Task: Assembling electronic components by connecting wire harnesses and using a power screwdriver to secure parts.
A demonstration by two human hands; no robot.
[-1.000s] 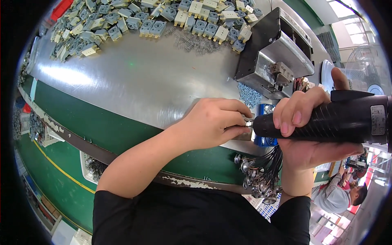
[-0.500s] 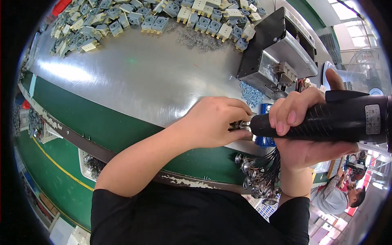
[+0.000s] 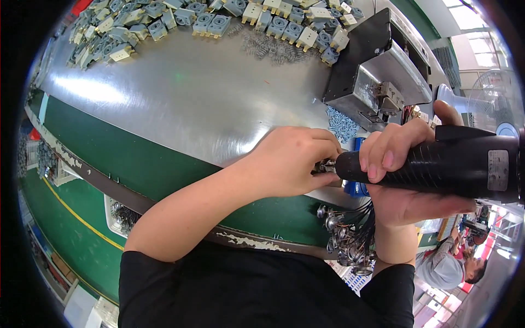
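My right hand [image 3: 396, 156] is wrapped round a black electric screwdriver [image 3: 459, 169], held nearly level with its nose pointing left. My left hand [image 3: 298, 161] pinches a small metal part [image 3: 326, 167] right at the screwdriver's nose. Most of that part is hidden by my fingers, so its kind does not show. Just behind the nose, a blue block [image 3: 356, 188] shows under the screwdriver. Several round metal pieces on black wires [image 3: 344, 235] hang in a bundle below my right hand.
Grey and cream switch-like parts [image 3: 202, 24] are heaped along the far side of the metal tabletop [image 3: 180, 104]. Springs [image 3: 273, 49] lie in front of them. A black metal machine [image 3: 377, 71] stands right, beside loose screws [image 3: 341, 126]. A person [image 3: 448, 268] sits at far right.
The view has shifted slightly, so the tabletop things sit a little differently in the picture. Both hands keep their grip, and the screwdriver's nose stays against the small metal part.
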